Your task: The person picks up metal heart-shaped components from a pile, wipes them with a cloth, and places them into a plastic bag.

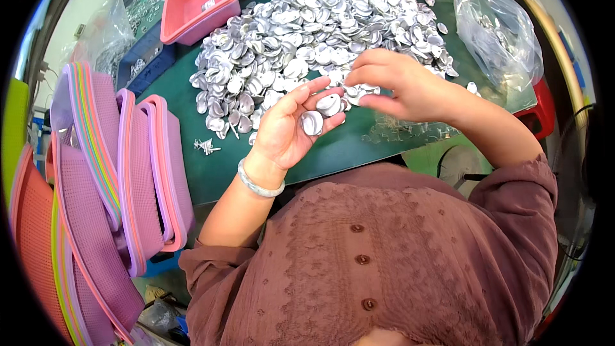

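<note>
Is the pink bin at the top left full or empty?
Nearly empty: the pink bin shows bare floor, with only one small piece inside.

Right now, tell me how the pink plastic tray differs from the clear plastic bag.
The pink plastic tray is rigid, opaque and nearly bare, on the person's left behind the pile; the clear plastic bag is soft, crinkled and see-through, on the right, with small silvery pieces inside. Both sit at the green table's far side.

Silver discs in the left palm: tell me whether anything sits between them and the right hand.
Nothing visible does. The right hand hovers just right of the silver discs lying in the open left hand, with only a bare gap over the green table.
</note>
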The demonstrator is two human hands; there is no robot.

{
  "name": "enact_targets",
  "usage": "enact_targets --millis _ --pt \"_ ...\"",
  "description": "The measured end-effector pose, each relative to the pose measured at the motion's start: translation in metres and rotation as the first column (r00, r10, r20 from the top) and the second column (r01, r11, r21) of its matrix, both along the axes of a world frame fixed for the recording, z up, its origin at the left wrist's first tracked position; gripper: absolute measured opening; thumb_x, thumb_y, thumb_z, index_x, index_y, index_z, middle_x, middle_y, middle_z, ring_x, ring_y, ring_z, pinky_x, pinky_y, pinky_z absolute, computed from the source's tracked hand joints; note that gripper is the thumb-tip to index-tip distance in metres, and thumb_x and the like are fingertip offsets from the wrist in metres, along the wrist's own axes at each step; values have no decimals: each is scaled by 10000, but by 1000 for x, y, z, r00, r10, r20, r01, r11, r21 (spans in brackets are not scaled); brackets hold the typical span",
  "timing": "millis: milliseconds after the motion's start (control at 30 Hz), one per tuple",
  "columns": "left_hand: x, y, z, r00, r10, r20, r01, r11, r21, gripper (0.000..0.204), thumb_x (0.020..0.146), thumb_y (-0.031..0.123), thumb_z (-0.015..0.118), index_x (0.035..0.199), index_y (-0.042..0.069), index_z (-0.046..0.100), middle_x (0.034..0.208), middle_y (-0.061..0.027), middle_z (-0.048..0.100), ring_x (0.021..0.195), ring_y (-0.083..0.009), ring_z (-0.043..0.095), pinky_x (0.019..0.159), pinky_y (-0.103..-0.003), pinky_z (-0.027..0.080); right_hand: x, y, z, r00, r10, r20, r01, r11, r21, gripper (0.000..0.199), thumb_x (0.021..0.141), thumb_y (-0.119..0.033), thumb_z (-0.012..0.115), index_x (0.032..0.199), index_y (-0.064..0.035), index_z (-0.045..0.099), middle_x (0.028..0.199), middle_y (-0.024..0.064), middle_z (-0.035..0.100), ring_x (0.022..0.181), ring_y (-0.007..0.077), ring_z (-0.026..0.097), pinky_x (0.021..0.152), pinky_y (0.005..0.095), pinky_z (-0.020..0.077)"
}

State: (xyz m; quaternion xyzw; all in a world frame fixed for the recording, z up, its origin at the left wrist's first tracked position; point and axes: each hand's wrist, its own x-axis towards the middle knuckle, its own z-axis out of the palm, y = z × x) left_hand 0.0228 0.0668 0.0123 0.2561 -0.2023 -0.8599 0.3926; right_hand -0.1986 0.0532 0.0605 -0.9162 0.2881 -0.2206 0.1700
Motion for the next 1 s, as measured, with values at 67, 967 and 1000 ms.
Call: enact_targets --millis 67,967,1000 --pt "5 -1 -2 999 -14 -35 14 1000 -5 380 915 211 375 1202 -32 428 1119 -173 528 1002 -267 539 862 -394 474 19 -8 -6 994 113 15 -113 994 -12 302 702 -54 628 999 -51 573 921 102 534 864 284 530 727 356 445" --pt "12 -28 -1 993 -47 104 45 999 20 427 920 250 371 1238 -33 382 1097 -163 532 1023 -294 536 848 -412 484 35 -52 -58 913 -55 404 -117 914 388 158 848 -106 521 754 17 555 702 73 528 652 185 518 599 295 416" --pt "11 -28 0 992 -44 120 43 999 15 425 919 251 372 1238 -31 384 1102 -162 531 1021 -295 538 847 -414 484 35 -52 -60 903 -62 426 -124 910 397 161 848 -115 523 760 15 558 698 68 537 638 171 534 580 289 420"
